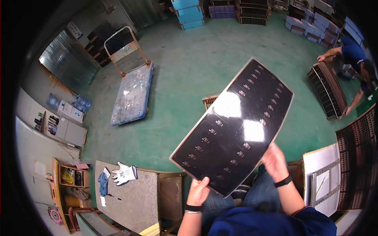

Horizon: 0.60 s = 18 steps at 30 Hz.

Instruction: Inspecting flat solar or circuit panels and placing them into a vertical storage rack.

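Note:
A large glossy black panel (236,151) with a pale rim and rows of small light markings is held tilted in front of me. My left hand (199,191) grips its lower left edge, with the thumb on the face. My right hand (274,160) holds the right edge lower down; it is slightly blurred, and its fingers are partly behind the panel. Two bright reflections lie on the dark surface.
At left stands a worktable (134,204) with white-and-blue gloves (125,174) and a pen (114,197). A flatbed trolley (132,96) is on the green floor. A co-worker (352,55) bends over a stack of dark panels (327,90). A white board (323,183) lies at right.

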Tool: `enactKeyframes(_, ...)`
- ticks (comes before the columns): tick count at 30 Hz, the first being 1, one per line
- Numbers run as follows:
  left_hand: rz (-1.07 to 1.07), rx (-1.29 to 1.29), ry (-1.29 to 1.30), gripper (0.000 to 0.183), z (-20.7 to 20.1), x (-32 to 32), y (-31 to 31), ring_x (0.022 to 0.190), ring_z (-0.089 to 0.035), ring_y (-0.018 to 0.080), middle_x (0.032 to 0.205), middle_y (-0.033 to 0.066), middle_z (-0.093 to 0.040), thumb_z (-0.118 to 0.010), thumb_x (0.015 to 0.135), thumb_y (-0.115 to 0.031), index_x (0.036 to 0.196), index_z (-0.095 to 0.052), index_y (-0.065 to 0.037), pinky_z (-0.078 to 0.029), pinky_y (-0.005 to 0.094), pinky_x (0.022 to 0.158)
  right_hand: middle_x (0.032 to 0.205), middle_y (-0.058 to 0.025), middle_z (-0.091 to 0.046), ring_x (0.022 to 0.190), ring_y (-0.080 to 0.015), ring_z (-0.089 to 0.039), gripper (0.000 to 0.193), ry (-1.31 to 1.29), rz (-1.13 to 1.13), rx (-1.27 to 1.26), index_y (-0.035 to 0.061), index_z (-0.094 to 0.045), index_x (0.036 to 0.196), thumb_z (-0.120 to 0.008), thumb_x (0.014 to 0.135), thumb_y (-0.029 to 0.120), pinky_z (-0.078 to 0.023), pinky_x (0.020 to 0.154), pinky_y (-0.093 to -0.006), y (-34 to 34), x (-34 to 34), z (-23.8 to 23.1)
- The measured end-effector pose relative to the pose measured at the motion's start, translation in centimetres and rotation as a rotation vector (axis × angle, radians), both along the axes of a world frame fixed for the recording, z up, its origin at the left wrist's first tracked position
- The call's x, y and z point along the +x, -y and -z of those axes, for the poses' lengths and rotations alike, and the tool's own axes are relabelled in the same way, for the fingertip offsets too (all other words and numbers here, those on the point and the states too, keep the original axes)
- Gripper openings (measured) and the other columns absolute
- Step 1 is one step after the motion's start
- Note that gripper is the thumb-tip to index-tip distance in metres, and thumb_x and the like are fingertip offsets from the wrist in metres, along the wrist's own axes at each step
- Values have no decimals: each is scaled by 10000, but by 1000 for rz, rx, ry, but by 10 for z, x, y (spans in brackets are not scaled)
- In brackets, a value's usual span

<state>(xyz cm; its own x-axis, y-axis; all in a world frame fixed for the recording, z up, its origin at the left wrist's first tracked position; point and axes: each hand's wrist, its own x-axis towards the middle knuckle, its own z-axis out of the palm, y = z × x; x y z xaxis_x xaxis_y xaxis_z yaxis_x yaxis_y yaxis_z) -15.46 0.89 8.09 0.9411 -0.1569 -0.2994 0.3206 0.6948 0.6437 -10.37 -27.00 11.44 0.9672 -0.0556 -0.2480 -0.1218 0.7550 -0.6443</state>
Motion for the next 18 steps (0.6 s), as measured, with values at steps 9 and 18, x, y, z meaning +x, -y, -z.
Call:
enactKeyframes(9, -295, 156, 132, 470, -15, -17, -53, 1116, -546, 221, 1275, 92, -524, -559, 919, -226, 1324, -408, -40, -444, 360, 953, 1220, -135, -570, 1100, -185, -557, 388, 217, 368, -406, -64, -474, 1260, -477, 948, 167, -422, 969, -302, 149, -24, -27)
enactKeyframes(18, -425, 292, 172, 303, -20, -15, -65, 1079, -536, 162, 1160, 70, -581, -517, 948, -242, 1153, -528, -18, -403, 304, 959, 1086, -101, -636, 963, -140, -609, 379, 136, 181, -702, -48, -539, 1189, -576, 913, 210, -473, 854, -267, 181, -69, -34)
